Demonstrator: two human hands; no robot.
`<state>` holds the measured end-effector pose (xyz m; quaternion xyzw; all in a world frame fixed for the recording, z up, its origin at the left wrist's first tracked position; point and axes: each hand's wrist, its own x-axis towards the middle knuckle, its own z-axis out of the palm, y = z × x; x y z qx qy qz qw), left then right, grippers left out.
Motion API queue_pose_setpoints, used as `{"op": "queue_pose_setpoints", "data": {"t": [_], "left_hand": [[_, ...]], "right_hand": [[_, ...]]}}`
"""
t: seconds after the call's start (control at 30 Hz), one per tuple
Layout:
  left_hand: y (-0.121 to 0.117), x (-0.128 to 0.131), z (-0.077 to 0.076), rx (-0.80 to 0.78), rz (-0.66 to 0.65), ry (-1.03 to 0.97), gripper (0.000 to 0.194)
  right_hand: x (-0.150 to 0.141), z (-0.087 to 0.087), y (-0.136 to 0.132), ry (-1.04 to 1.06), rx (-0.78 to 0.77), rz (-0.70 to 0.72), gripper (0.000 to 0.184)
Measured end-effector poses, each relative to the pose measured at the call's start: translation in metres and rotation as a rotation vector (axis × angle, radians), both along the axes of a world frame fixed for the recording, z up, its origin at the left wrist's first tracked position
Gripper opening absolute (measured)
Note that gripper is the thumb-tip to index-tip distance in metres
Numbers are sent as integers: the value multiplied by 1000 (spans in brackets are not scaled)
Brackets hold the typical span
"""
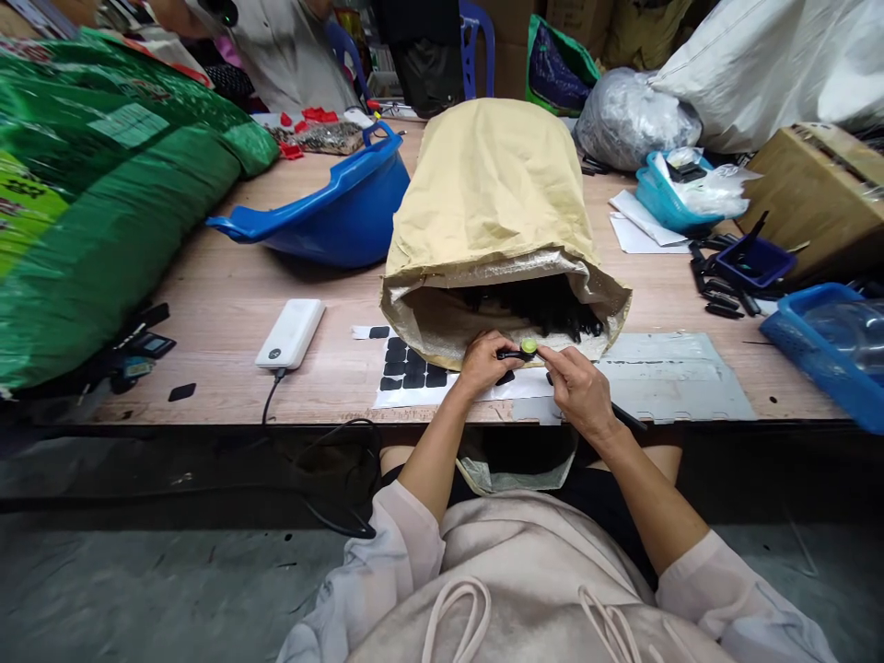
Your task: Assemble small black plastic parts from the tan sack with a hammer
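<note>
My left hand (482, 361) is closed on a small black part (509, 354) with a round yellow-green disc (529, 346) at its right end. The index finger of my right hand (580, 389) reaches to the disc's right edge. A slim black stick-like tool (628, 417) passes under my right palm, its other fingers curled around it. Just beyond both hands gapes the mouth of a large tan sack (501, 175), with black pieces (545, 304) inside. Below my hands lies a white sheet (414, 398) bearing rows of black rounded-square stickers (414, 361).
To the left are a white power bank (291, 333) with a cable, a tilted blue basin (331, 216) and a bulging green sack (138, 239). On the right stand blue baskets (821, 354) and a cardboard box (805, 198). Another person (290, 55) sits across the table.
</note>
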<state>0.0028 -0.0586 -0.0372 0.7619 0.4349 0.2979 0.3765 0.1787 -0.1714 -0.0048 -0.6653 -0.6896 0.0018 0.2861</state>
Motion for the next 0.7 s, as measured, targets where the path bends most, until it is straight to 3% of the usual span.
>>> {"op": "queue_pose_setpoints", "data": {"t": [0.3,0.53,0.63,0.7], "left_hand": [[0,0,-1,20,1,10,14],[3,-1,1,11,-3,-14,13],[-19,-9,16,45,-35,-119,9],[-49,-17,27,30,-149,-207,14]], "right_hand": [[22,-1,5,-4,43,-52,37],[54,-30,10,-233,94,-58,31],[56,-38,11,-265,109,-47,31],[56,-39,11,-268,111,-44,32]]}}
